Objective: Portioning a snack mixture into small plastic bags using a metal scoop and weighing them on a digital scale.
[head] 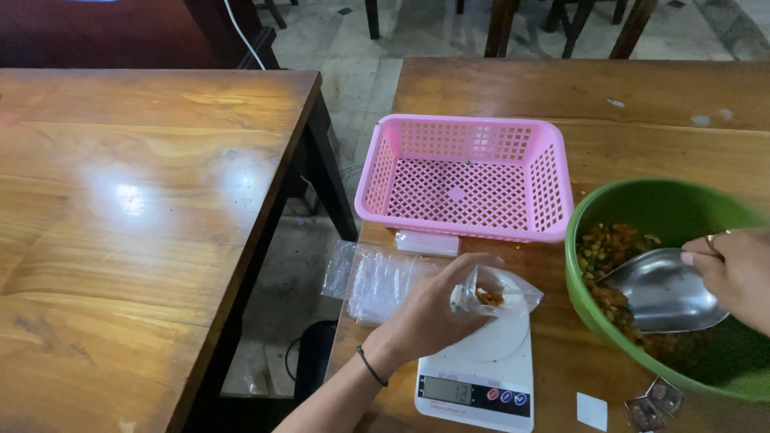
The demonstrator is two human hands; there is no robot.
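Low in the frame, just right of centre, the left hand (437,309) pinches the mouth of a small clear plastic bag (499,297) between closed fingers; the bag holds a little orange-brown mix and rests on the round platform of a white digital kitchen scale (481,377). The scale's display digits are too small to make out. At the right edge, the right hand (734,277), partly cut off, grips the handle end of a silver metal scoop (662,290) dipped into a large green plastic bowl (642,196) of mixed snack pieces; the bowl runs off the frame. One stack of clear empty bags (377,281) lies left of the scale. One pink plastic lattice basket (469,176) sits above at centre. Two wooden tables show. Small packets at bottom right are unclear.
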